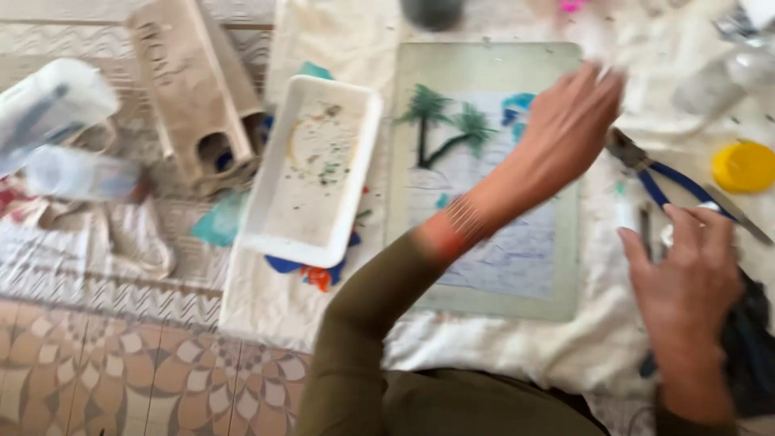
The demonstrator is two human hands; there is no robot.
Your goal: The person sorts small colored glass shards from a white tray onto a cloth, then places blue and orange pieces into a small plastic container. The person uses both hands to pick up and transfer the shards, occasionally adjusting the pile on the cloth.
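White cloth (517, 347) bears blurry palm-tree glass panel (484, 173).

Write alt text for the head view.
A person's left hand reaches across a glass panel bearing a palm-tree mosaic, while the right hand rests near blue-handled pliers. A white foam tray and yellow lid lie on the cloth.
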